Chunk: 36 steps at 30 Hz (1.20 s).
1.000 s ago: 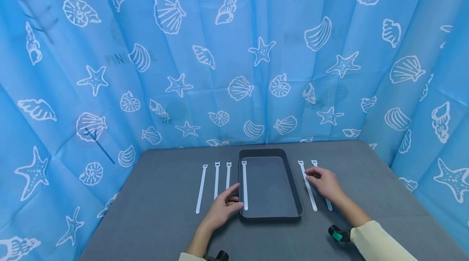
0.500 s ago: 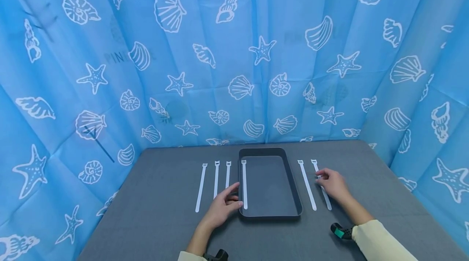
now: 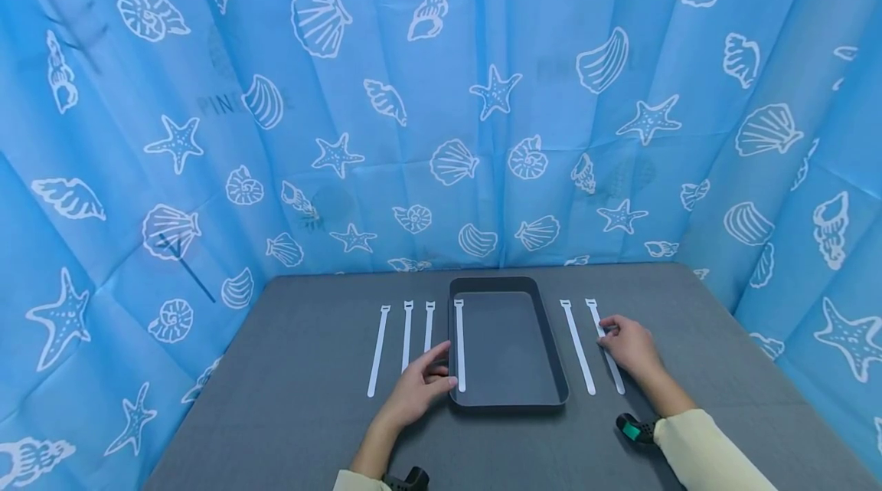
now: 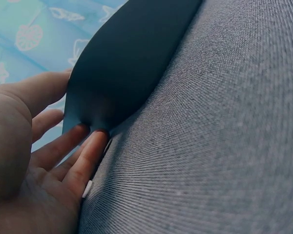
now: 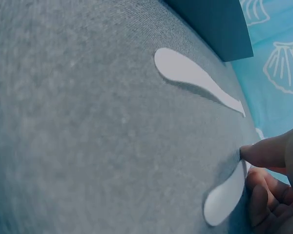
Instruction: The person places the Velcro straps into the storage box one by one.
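My left hand (image 3: 416, 393) holds the left wall of a dark grey tray (image 3: 561, 364); in the left wrist view its fingertips press the tray's outer wall and the thumb reaches over the rim. A white cable tie (image 3: 461, 353) with a slotted head lies inside the tray along its left side. On the right, my right hand (image 3: 628, 343) pinches the outermost white cable tie (image 5: 224, 200) between thumb and fingers, the tie lying along the table. Another white cable tie (image 3: 577, 345) lies between that one and the tray.
Left of the tray, three more white cable ties lie side by side: an outer tie (image 3: 378, 353), a middle tie (image 3: 406, 338) and an inner tie (image 3: 429, 326), partly behind the left hand. A grey cloth covers the table (image 3: 296, 384). A blue shell-patterned curtain (image 3: 386, 192) surrounds it.
My right hand has moved right, from beside the inner right tie to the outer one, and its thumb and fingers have closed on it. The left hand stays at the tray.
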Each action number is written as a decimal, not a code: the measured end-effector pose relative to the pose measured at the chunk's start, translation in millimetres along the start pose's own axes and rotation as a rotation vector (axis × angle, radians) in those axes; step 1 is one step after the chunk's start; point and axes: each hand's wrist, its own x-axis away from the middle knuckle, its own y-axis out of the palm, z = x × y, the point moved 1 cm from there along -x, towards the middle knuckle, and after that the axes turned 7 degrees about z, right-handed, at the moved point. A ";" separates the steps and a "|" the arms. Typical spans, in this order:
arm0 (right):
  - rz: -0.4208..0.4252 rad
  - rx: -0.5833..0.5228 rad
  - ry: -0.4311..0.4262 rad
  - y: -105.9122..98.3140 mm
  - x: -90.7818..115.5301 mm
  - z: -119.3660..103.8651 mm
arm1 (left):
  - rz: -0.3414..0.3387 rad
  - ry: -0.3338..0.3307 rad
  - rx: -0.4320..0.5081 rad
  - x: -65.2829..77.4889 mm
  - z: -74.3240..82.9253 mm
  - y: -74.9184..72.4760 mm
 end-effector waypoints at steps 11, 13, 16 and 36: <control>0.035 0.008 0.035 1.5 2.1 -2.4 | -0.001 0.022 -0.007 0.8 -0.1 0.4; 0.033 0.005 0.045 1.9 2.1 -2.7 | 0.000 0.021 -0.004 0.7 -0.6 0.2; 0.024 0.002 0.067 1.7 2.5 -3.9 | 0.003 0.015 0.000 0.4 -1.0 0.1; 0.029 0.014 0.070 0.0 8.5 -8.7 | 0.001 0.006 -0.002 0.3 0.4 -0.1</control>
